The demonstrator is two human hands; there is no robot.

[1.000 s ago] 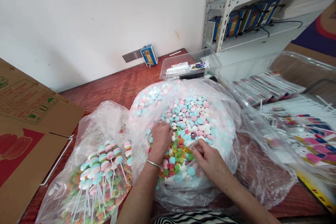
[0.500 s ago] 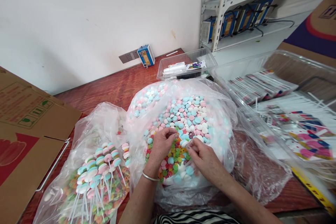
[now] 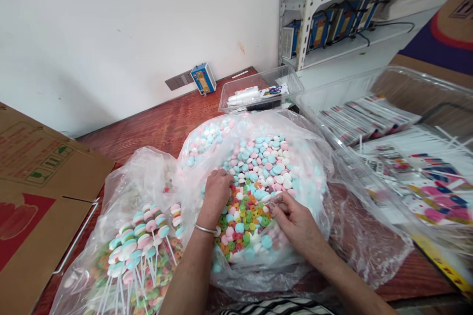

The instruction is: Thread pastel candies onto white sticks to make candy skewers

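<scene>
Pastel and ring candies point(image 3: 258, 177) heaped in open clear bag point(image 3: 325, 177)

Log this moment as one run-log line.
left hand: in candy bag, on loose candies | right hand: pinching small piece, fingers closed | finished skewers: left bag

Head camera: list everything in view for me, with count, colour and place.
Big candy bag: one, clear plastic, centre; full of pink, blue and white discs plus small coloured rings.
Lollipop bag: one, clear, front left; holds stacked pastel lollipops on white sticks.
Cardboard box: one, brown with red print, far left.
Small tray: one, clear, behind the big bag.
Large tray: one, clear, right; printed wrappers and white sticks inside.
Blue box: one, against the wall.
Shelf: one, grey metal, top right.
Table: red-brown wood.
Left hand: in the candy, silver bangle on wrist.
Right hand: in the candy, fingers pinched together.
</scene>
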